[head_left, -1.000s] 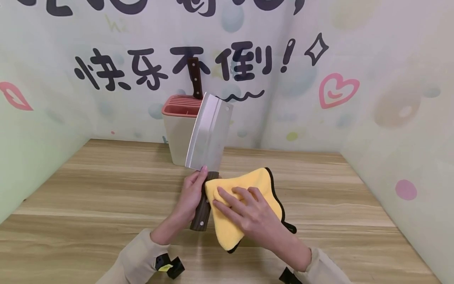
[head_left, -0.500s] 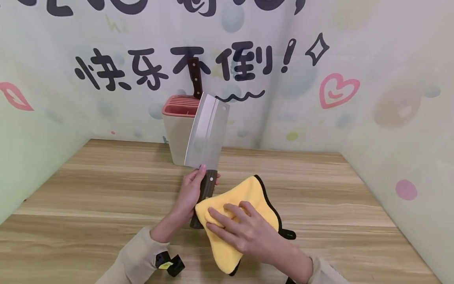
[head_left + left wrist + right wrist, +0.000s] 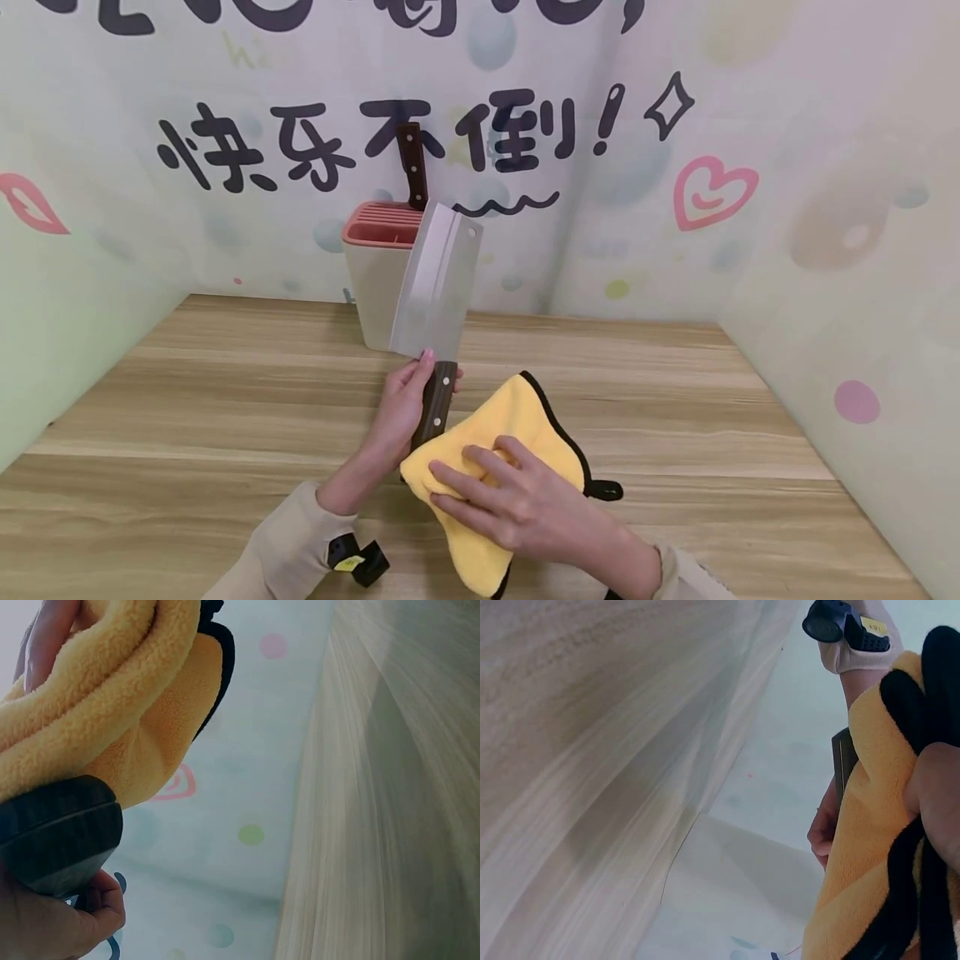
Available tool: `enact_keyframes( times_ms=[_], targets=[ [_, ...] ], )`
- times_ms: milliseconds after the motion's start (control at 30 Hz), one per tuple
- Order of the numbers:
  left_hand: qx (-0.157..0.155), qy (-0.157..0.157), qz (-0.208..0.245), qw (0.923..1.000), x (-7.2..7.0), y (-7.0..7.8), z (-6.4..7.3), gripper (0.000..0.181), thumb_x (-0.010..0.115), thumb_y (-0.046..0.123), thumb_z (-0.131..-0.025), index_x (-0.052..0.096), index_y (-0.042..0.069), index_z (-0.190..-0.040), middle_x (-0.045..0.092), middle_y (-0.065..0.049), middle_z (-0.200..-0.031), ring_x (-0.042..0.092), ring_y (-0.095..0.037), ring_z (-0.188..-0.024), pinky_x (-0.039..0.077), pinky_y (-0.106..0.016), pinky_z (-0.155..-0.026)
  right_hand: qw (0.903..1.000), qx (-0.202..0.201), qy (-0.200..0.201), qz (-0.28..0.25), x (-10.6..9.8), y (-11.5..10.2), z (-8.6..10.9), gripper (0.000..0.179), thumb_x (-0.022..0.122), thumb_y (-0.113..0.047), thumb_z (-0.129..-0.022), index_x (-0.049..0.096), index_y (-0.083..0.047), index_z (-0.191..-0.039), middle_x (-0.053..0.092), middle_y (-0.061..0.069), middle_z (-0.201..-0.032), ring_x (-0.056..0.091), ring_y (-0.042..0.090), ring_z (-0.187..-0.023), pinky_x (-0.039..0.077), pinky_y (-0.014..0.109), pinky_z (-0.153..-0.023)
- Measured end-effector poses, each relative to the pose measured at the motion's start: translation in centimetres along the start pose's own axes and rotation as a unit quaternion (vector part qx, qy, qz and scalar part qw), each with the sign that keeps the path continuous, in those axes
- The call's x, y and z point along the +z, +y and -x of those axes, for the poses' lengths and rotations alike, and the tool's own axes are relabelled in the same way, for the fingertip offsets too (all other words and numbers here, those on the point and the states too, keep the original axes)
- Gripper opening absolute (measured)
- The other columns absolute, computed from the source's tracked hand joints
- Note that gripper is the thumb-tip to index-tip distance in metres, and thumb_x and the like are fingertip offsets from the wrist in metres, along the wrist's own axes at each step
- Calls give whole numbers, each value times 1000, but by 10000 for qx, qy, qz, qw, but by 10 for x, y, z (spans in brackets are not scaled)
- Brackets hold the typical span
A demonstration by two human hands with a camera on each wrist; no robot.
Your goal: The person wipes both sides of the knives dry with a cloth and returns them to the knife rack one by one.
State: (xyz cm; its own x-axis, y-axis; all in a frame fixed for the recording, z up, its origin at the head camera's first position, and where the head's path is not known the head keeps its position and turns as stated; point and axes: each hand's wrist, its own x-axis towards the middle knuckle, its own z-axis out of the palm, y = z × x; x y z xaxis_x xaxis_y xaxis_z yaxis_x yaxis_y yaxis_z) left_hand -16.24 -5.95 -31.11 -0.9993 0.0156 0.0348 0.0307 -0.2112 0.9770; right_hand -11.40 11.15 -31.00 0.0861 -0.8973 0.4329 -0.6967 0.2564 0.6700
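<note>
A cleaver (image 3: 437,287) with a broad steel blade and dark riveted handle tilts upward in the head view. My left hand (image 3: 396,407) grips that handle, thumb near the blade's base. My right hand (image 3: 517,510) holds a folded yellow cloth (image 3: 528,421) with black edging, pressing it over the handle's lower end, which it hides from above. The left wrist view shows the cloth (image 3: 161,742) touching the dark handle butt (image 3: 64,832). In the right wrist view, the thumb is on the near side of the cloth (image 3: 866,832).
Behind the blade stands a white knife holder (image 3: 375,287) with a red slotted top. A brown knife handle (image 3: 412,167) sticks up from it. The wooden table (image 3: 637,400) ends at a printed backdrop (image 3: 600,250), with side walls left and right.
My right hand and the cloth have slid down along the handle toward its butt, uncovering its upper part. The cleaver has shifted slightly left; my left hand keeps its grip.
</note>
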Motion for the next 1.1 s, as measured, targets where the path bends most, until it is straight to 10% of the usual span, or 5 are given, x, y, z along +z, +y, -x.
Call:
enact_keyframes(
  times_ms=[1100],
  targets=[
    [-87,-409,-97,9991,-2,-2,8,49,32,30,-98,54,-13,-94,57,-6,-75,56,-10,-58,49,-22,-53,9966,687,-450,18,5,24,4,37,35,-2,-91,60,-19,-112,53,0,-124,53,20,-97,45,33,-73]
  ],
)
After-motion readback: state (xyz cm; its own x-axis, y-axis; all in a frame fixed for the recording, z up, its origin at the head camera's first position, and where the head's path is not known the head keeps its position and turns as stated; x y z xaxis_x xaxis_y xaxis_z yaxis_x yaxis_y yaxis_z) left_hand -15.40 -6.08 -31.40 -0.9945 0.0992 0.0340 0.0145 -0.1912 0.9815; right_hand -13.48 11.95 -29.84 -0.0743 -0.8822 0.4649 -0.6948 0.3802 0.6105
